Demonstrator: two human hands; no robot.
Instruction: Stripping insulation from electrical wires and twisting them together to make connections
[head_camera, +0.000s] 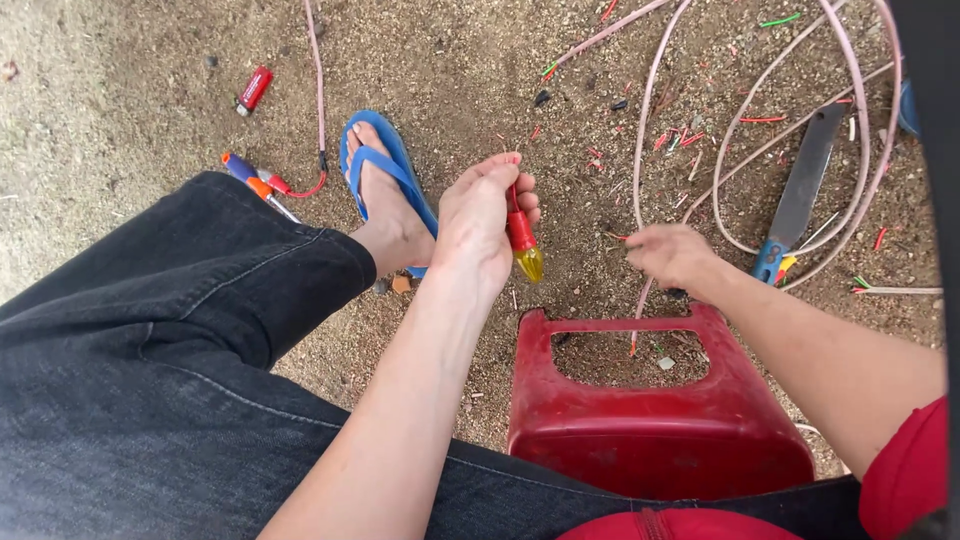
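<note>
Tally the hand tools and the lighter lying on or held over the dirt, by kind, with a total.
Screwdrivers: 2, one with a red and yellow handle in the left hand, one with a blue and orange handle on the ground.
Knives: 1, blue-handled, beside the right hand.
Lighters: 1, red.
Total: 4

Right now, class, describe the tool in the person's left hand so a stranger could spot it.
Start at the red plastic stool. Just above its left corner, the left hand grips a screwdriver. Its red handle ends in a clear yellow cap, unlike the blue-handled knife lying at the right.
</note>
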